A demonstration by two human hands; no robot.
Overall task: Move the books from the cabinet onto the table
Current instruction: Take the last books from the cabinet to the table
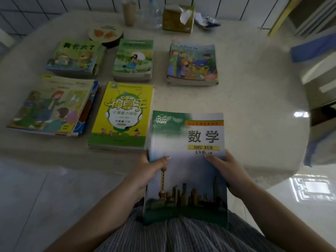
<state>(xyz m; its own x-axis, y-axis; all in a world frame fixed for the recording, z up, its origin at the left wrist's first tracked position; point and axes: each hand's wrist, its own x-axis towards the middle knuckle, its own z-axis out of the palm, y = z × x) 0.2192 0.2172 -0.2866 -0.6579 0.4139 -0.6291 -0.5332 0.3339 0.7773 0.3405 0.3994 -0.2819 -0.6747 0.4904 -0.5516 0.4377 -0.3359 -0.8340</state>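
the fingers (164,159) of the left hand (151,170) are curling over the left edge of the maths book (187,160), thumb lying on the cover, and the fingers of the right hand (227,171) are gripping its right edge the same way, so both hands are closing on this one book. the far end of the maths book is reaching over the near edge of the table (254,99), while its near end is hanging back over the person's lap; whether it is touching the table yet is not clear.

beyond the maths book, five piles are already lying on the table: the yellow workbook pile (123,113) just to its left, the cartoon-cover pile (52,106) further left, and three more behind it, the lion-cover pile (76,57), the green girl-cover pile (133,59) and the family-cover pile (192,63).

so the task is looking well advanced, with this book seemingly being set down in the free space right of the yellow workbook pile. the cabinet is not showing, so how many books are remaining cannot be told.
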